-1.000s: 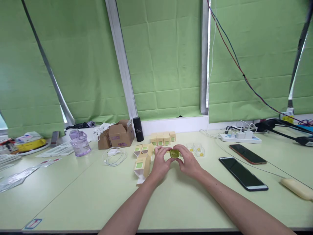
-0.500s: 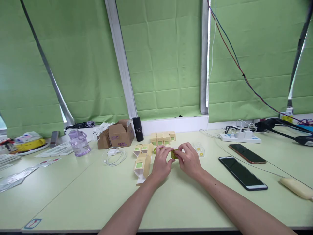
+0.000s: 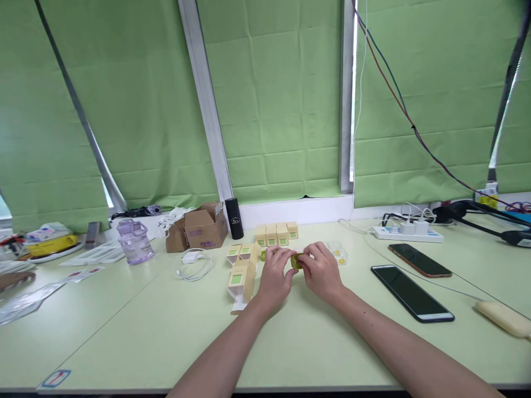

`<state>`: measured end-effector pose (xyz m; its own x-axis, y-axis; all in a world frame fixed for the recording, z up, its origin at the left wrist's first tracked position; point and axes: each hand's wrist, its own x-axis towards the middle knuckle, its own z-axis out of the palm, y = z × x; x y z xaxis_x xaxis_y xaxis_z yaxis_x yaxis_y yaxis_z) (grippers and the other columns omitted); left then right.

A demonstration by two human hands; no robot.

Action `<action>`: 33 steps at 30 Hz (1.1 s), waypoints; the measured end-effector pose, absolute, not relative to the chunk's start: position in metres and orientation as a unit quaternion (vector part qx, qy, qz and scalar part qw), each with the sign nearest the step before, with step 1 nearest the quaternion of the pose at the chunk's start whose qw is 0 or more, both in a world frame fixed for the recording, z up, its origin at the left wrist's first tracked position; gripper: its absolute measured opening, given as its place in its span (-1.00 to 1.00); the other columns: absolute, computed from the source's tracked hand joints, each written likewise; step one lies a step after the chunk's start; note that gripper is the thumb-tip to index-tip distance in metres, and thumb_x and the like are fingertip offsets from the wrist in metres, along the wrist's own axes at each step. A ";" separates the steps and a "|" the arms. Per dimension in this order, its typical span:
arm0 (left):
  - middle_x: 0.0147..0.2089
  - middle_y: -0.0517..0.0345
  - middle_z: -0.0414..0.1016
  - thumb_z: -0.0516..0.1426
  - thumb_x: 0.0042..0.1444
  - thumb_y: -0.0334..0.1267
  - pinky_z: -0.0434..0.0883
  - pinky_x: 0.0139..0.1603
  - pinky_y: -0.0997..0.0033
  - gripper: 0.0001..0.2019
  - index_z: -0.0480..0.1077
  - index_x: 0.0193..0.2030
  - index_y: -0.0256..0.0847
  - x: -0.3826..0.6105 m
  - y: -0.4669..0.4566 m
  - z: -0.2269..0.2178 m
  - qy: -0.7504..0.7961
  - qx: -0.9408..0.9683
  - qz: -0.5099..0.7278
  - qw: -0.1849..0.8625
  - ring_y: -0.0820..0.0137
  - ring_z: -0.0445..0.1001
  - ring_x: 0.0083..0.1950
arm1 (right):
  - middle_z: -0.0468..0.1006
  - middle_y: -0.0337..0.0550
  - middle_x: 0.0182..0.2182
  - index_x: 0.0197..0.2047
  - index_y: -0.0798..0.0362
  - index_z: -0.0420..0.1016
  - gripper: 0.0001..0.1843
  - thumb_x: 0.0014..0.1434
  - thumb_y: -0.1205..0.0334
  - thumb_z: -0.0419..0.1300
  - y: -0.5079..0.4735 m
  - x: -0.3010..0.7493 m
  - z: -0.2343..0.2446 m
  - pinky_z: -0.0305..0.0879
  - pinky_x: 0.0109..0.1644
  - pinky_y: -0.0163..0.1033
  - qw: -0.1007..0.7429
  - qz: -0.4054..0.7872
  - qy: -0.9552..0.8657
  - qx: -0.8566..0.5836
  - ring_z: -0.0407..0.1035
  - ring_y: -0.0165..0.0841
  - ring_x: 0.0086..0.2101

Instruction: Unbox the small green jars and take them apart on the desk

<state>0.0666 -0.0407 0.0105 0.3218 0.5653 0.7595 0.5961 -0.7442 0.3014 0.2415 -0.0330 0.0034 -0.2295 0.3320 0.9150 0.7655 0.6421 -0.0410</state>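
Note:
My left hand (image 3: 275, 273) and my right hand (image 3: 321, 271) meet over the table's middle, fingers pinched on a small round green object (image 3: 296, 260) held between them. A second small green piece (image 3: 263, 255) lies just left of my left hand. An open tan carton with a green label (image 3: 240, 281) lies on its side beside my left wrist. Behind it are two more small cartons (image 3: 239, 252), and a row of several upright ones (image 3: 276, 233) stands further back. Clear little cups with yellow dots (image 3: 339, 253) sit just right of my right hand.
Two phones (image 3: 411, 291) lie at the right, with a power strip (image 3: 408, 234) behind. A brown cardboard box (image 3: 203, 226), black cylinder (image 3: 234, 218), white cable (image 3: 194, 264) and purple bottle (image 3: 134, 241) sit at back left. Papers cover the far left.
My hands have drawn closer together on the green object and turned it from flat to edge-on; the right hand has slid slightly left over it.

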 end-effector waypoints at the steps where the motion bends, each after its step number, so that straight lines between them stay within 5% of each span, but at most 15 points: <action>1: 0.10 0.06 0.50 0.22 0.19 -0.43 0.33 0.28 -0.12 -0.58 0.40 0.17 -0.07 0.066 -0.040 0.010 -0.355 -0.814 -0.459 0.021 0.09 0.23 0.25 | 0.46 -0.10 -0.34 -0.29 0.03 0.58 -0.76 0.21 0.54 0.16 -0.033 0.242 0.003 0.13 -0.28 -0.18 0.503 -0.215 -0.753 -0.366 0.23 -0.26 -0.27; 33: 0.06 0.00 0.52 0.16 0.24 -0.45 0.43 0.12 0.00 -0.61 0.37 0.19 -0.14 0.069 -0.043 0.014 -0.386 -0.822 -0.398 0.127 0.10 0.32 0.13 | 0.44 -0.13 -0.42 -0.38 0.06 0.49 -0.76 0.24 0.53 0.14 -0.032 0.240 0.004 0.04 -0.27 -0.16 0.478 -0.220 -0.765 -0.372 0.19 -0.27 -0.33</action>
<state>0.0689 -0.0427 0.0135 0.3847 0.5343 0.7527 0.7365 -0.6692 0.0987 0.2402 -0.0321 0.0037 -0.2660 0.3588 0.8947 0.7793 0.6263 -0.0195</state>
